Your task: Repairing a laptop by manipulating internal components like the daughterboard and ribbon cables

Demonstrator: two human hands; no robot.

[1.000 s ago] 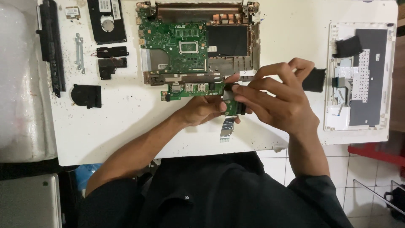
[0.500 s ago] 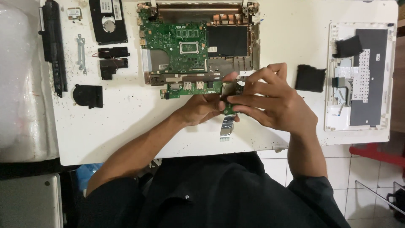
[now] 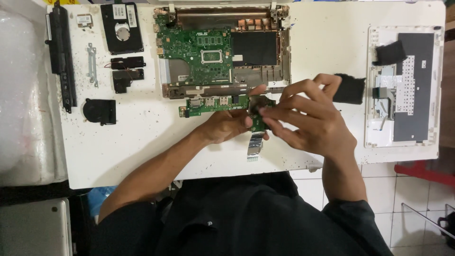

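Note:
A narrow green circuit board lies lifted just in front of an opened laptop base with its green mainboard exposed. My left hand grips the board's right end from below. My right hand pinches the same end from the right, fingertips at a small dark part on the board. A flat ribbon cable hangs down from that end onto the white table.
Along the left lie a long black battery, a metal bracket, a black drive, small black speakers and a fan. A black foam pad and a white keyboard cover sit right.
My right hand has shifted slightly, its fingers closing lower onto the board's right end. The left hand and board stay almost still.

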